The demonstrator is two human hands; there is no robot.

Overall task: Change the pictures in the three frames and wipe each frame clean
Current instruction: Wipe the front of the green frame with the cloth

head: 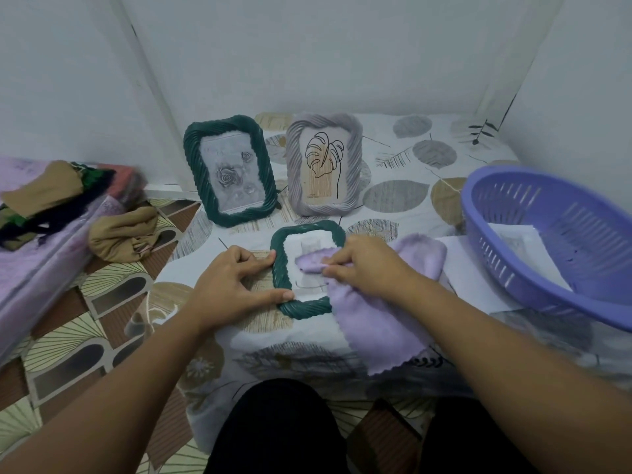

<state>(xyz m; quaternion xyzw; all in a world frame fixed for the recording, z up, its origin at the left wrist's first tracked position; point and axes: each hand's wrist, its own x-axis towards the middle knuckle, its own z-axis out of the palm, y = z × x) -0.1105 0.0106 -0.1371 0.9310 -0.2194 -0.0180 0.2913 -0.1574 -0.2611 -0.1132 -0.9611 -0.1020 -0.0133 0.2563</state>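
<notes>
A small dark green frame (282,268) lies flat on the leaf-patterned sheet (410,206) in front of me. My left hand (232,278) holds its left edge, index finger and thumb against the rim. My right hand (362,265) pinches a lilac cloth (376,323) and presses it onto the frame's glass. The cloth hides the frame's right side. Behind it stand a larger green frame (229,172) with a grey rose picture and a pale lilac frame (323,165) with a leaf line drawing.
A purple plastic basket (547,241) holding paper sits at the right, on white sheets (472,278). Tan cloth (123,237) and a stack of folded fabrics (51,200) lie at the left on the patterned floor mat. White walls close in behind.
</notes>
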